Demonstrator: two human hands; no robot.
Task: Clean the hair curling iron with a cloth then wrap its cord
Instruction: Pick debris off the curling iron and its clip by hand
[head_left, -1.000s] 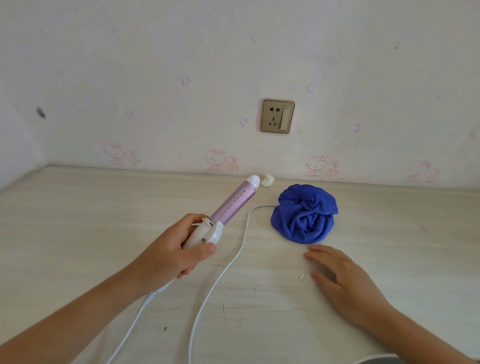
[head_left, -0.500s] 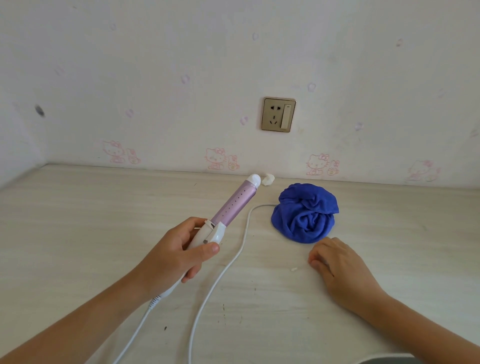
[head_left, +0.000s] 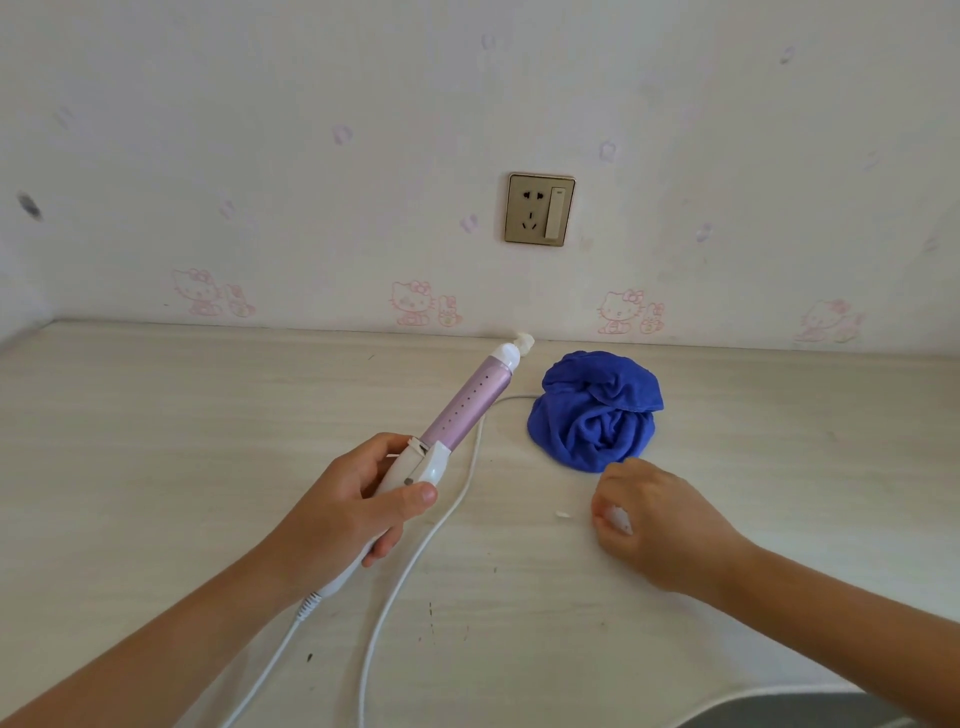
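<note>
Left hand (head_left: 343, 499) fingers wrap the curling iron (head_left: 447, 431); right hand (head_left: 644, 514) fingers curl, pinching a white scrap. Grab the cloth (head_left: 597, 410) just beyond next.

Glowing bright and even, soft daylight casting only faint shadows beneath the fingers (head_left: 410, 493). Bending at the edges, wide-angle curving the bench (head_left: 156, 441). Blurring slightly around the right fingers (head_left: 610, 512).

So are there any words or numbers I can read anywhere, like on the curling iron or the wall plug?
No readable text anywhere.
Curling iron: only dots, no words.
Wall socket: a tiny mark atop its switch, too small to read.
Wallpaper: pink cartoon cats, no letters.
Blue cloth: no label visible.
</note>
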